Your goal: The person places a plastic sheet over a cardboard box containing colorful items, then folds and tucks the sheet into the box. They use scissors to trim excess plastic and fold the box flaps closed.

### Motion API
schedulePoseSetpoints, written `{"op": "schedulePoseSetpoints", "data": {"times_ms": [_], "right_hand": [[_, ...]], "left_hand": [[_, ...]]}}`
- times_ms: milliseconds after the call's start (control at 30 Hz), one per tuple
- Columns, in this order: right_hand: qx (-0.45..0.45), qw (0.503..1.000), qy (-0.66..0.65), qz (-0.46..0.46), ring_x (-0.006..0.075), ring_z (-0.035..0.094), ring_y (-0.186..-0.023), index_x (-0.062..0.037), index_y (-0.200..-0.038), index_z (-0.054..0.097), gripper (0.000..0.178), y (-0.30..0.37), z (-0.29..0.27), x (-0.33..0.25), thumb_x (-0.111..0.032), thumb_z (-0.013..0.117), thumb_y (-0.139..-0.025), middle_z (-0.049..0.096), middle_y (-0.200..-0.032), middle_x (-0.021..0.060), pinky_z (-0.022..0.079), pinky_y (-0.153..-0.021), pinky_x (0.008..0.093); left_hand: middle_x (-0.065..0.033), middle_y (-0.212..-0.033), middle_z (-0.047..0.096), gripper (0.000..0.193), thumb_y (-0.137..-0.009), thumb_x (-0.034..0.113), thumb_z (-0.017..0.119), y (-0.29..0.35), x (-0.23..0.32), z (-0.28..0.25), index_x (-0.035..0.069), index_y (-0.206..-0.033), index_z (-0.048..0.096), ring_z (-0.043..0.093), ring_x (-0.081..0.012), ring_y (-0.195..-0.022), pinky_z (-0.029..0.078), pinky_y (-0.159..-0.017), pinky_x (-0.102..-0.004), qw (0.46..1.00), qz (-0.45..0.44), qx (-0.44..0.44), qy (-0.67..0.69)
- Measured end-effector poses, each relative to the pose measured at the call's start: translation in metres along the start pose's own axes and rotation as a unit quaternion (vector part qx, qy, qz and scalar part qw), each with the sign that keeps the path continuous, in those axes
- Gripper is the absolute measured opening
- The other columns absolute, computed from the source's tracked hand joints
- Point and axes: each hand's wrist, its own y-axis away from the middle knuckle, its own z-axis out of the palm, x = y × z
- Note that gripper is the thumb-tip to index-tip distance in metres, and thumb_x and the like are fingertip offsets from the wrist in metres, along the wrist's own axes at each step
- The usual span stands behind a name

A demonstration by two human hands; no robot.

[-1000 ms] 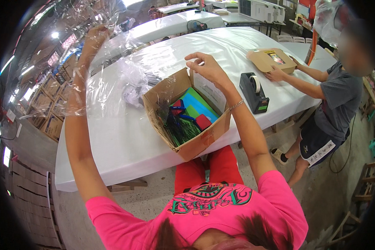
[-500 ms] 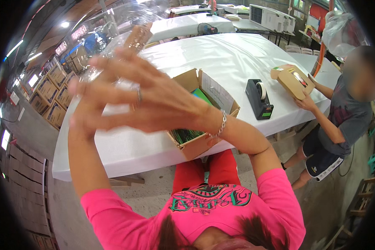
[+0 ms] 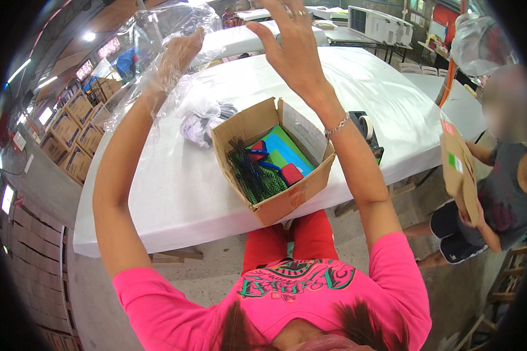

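High over the far left of the table, my left hand [image 3: 181, 54] has its fingers closed on a clear plastic bag [image 3: 137, 64]. The crinkled film also hangs about the wrist and forearm. My right hand [image 3: 293, 50] is raised beyond the carton, empty, fingers spread, the top ones cut off by the frame edge. Below and between my arms stands an open cardboard box [image 3: 287, 206] at the near table edge. Inside it are black-green netting [image 3: 253, 175], a blue and green flat piece [image 3: 287, 146] and red pieces [image 3: 291, 174] with blue trim.
Crumpled whitish plastic [image 3: 199, 123] lies left of the box. A black tape dispenser [image 3: 366, 131] stands to its right, partly behind my right forearm. At the right, a co-worker holds a flattish cardboard box [image 3: 458, 167]. Stacked cartons [image 3: 76, 137] stand beyond the white-covered table [image 3: 158, 205].
My right hand has swung right and away from my left arm, uncovering the left hand, the plastic and the box contents. The co-worker has turned and shifted the cardboard box toward the right.
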Motion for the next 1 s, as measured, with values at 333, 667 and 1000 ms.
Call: {"op": "schedulePoseSetpoints", "data": {"times_ms": [333, 667, 1000], "right_hand": [[-0.427, 0.892, -0.125, 0.081, 0.0263, 0.048, -0.117, -0.0211, -0.135, 0.047, 0.048, 0.031, 0.034, -0.011, -0.016, 0.060, -0.089, 0.052, -0.128, 0.0141, 0.035, -0.101, 0.0461], [-0.053, 0.994, -0.090, -0.027, 0.0335, 0.051, -0.112, -0.0126, -0.124, 0.055, 0.048, -0.010, 0.041, 0.017, -0.030, 0.069, -0.081, 0.052, -0.124, 0.0175, 0.035, -0.097, 0.0466], [-0.646, 0.675, -0.356, -0.006, 0.0290, 0.058, -0.104, -0.0069, -0.128, 0.053, 0.047, 0.080, 0.013, -0.020, -0.035, 0.056, -0.091, 0.059, -0.122, 0.0157, 0.045, -0.093, 0.0359]], "left_hand": [[-0.0093, -0.132, 0.050, 0.051, -0.085, 0.007, 0.050, 0.030, 0.001, -0.008, 0.013, -0.135, 0.043, 0.064, -0.0303, -0.092, 0.055, -0.072, -0.0367, 0.975, 0.140, 0.116, 0.132], [-0.0170, -0.115, 0.058, 0.042, -0.090, 0.014, 0.051, 0.027, 0.036, -0.036, 0.008, -0.132, 0.047, 0.064, -0.0305, -0.079, 0.051, -0.068, -0.0378, 0.973, 0.184, 0.050, 0.133], [-0.0023, -0.124, 0.059, 0.036, -0.093, 0.026, 0.053, 0.014, 0.002, -0.065, 0.025, -0.129, 0.055, 0.059, -0.0274, -0.107, 0.048, -0.087, -0.0348, 0.972, -0.010, 0.087, 0.220]]}}
